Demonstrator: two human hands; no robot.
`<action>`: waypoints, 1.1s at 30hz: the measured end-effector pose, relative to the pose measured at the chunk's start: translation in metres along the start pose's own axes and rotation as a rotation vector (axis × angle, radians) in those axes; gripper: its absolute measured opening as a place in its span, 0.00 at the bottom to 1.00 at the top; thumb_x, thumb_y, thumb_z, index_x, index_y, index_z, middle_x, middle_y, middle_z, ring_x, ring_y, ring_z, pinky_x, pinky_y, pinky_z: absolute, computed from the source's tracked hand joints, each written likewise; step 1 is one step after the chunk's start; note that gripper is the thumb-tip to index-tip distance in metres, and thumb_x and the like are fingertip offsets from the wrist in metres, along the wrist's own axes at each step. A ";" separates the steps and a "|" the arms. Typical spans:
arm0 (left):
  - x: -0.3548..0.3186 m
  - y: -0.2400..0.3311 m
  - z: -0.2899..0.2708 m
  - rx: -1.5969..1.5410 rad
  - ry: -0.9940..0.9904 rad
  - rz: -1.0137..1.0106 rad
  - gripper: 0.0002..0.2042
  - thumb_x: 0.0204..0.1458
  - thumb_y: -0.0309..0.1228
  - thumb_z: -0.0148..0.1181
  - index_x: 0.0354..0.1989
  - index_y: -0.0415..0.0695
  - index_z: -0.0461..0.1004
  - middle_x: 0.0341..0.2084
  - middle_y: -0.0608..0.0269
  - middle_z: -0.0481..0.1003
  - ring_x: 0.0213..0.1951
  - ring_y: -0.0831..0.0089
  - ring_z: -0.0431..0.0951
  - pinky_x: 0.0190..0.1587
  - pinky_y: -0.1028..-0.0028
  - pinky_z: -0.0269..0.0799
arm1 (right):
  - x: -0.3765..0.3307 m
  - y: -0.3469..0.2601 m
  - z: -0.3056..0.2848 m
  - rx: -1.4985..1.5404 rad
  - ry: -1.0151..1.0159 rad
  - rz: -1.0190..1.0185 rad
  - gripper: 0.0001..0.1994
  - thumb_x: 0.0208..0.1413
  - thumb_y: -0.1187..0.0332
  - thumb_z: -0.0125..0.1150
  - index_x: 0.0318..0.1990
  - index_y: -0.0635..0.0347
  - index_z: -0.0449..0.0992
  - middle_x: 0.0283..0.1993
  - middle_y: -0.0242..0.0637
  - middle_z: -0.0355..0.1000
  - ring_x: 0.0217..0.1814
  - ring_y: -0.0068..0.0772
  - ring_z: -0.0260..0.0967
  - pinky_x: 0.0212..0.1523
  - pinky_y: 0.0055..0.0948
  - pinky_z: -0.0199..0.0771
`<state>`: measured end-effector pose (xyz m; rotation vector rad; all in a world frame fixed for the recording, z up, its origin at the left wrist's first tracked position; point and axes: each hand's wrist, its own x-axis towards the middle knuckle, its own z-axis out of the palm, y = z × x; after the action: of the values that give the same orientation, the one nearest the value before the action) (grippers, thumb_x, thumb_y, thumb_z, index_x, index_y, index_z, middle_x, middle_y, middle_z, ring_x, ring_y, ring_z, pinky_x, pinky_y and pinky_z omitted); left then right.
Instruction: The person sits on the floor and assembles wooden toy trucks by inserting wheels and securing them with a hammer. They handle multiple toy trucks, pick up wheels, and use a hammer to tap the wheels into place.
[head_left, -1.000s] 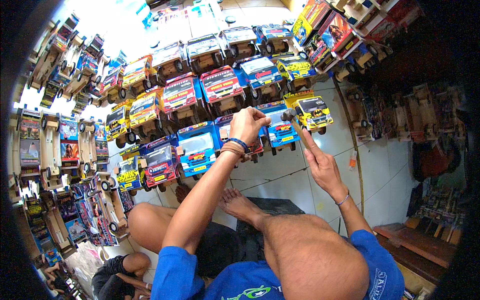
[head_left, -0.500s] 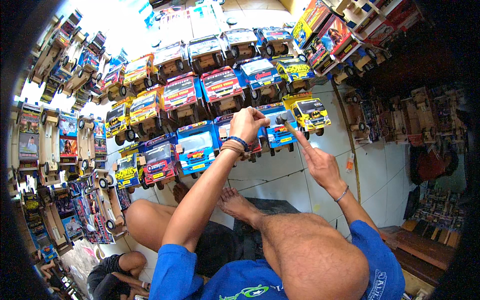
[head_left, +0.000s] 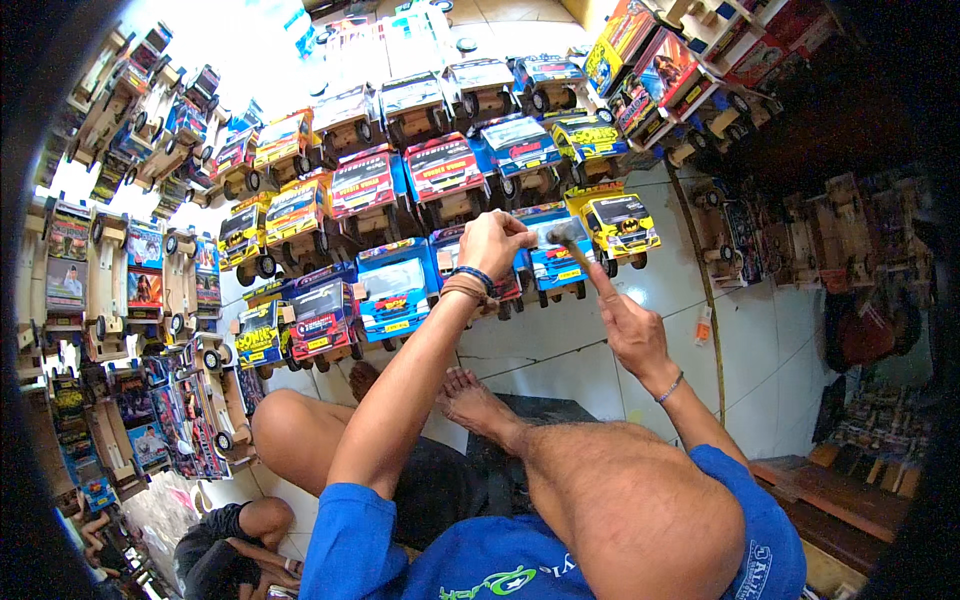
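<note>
My right hand (head_left: 637, 338) is wrapped round the handle of a hammer (head_left: 583, 256). Its dark head hovers over or touches the front of a blue toy truck (head_left: 556, 262); I cannot tell which. Close to the hammer head, my left hand (head_left: 492, 246) has its thumb and fingers pinched together at that truck's left side. Whatever they pinch is too small to make out. Below the left hand, a red toy truck (head_left: 508, 284) is partly hidden. A yellow toy truck (head_left: 620, 225) stands just right of the blue one.
More toy trucks stand in rows behind, among them a red one (head_left: 447, 170), and to the left a light-blue one (head_left: 392, 298). Stacked trucks (head_left: 120, 270) line the left side. An orange-labelled item (head_left: 703, 326) lies on the tiles. Another person (head_left: 240, 545) sits at lower left.
The view has shifted slightly. The hammer stays close to the blue truck, its handle a little steeper, and my left hand keeps its pinch beside it.
</note>
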<state>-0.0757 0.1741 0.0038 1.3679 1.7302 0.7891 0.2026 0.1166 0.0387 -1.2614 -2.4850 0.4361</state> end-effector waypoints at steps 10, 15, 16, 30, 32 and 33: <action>-0.001 0.021 -0.014 -0.028 0.044 -0.083 0.17 0.61 0.42 0.59 0.47 0.39 0.78 0.38 0.55 0.82 0.37 0.67 0.82 0.40 0.69 0.78 | 0.014 -0.019 -0.025 0.301 0.040 0.325 0.29 0.66 0.63 0.55 0.72 0.49 0.57 0.31 0.49 0.76 0.28 0.52 0.74 0.27 0.44 0.72; -0.015 0.052 -0.039 -0.940 -0.274 -0.199 0.17 0.62 0.25 0.54 0.59 0.37 0.66 0.48 0.58 0.75 0.48 0.67 0.79 0.54 0.66 0.79 | 0.031 -0.026 -0.041 0.517 0.142 0.316 0.23 0.64 0.56 0.59 0.60 0.62 0.70 0.33 0.47 0.78 0.30 0.41 0.77 0.30 0.38 0.73; -0.017 0.061 -0.046 -0.939 -0.354 -0.166 0.19 0.61 0.25 0.57 0.60 0.36 0.65 0.49 0.54 0.75 0.53 0.63 0.78 0.58 0.66 0.77 | 0.037 -0.029 -0.045 0.576 0.156 0.319 0.23 0.63 0.55 0.60 0.58 0.63 0.72 0.33 0.47 0.78 0.31 0.38 0.78 0.31 0.37 0.73; -0.051 0.147 -0.078 -0.777 -0.302 -0.115 0.14 0.58 0.35 0.65 0.48 0.43 0.75 0.39 0.67 0.78 0.39 0.78 0.80 0.42 0.76 0.81 | 0.104 -0.066 -0.093 0.719 0.139 0.149 0.16 0.57 0.57 0.69 0.43 0.59 0.75 0.29 0.34 0.75 0.31 0.25 0.73 0.35 0.31 0.74; -0.049 0.151 -0.070 -0.758 -0.275 -0.108 0.14 0.58 0.36 0.66 0.49 0.45 0.75 0.39 0.70 0.79 0.38 0.81 0.80 0.40 0.77 0.80 | 0.104 -0.062 -0.091 0.826 0.168 0.106 0.16 0.57 0.58 0.70 0.44 0.59 0.75 0.30 0.33 0.75 0.33 0.23 0.73 0.36 0.29 0.74; -0.048 0.152 -0.065 -0.751 -0.265 -0.101 0.14 0.58 0.36 0.66 0.49 0.46 0.75 0.40 0.71 0.79 0.37 0.82 0.80 0.39 0.78 0.80 | 0.103 -0.059 -0.090 0.878 0.176 0.088 0.16 0.56 0.59 0.70 0.45 0.58 0.75 0.31 0.33 0.76 0.34 0.22 0.72 0.37 0.29 0.74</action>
<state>-0.0512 0.1620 0.1738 0.8142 1.1075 1.0098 0.1396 0.1784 0.1588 -0.9611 -1.7364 1.2046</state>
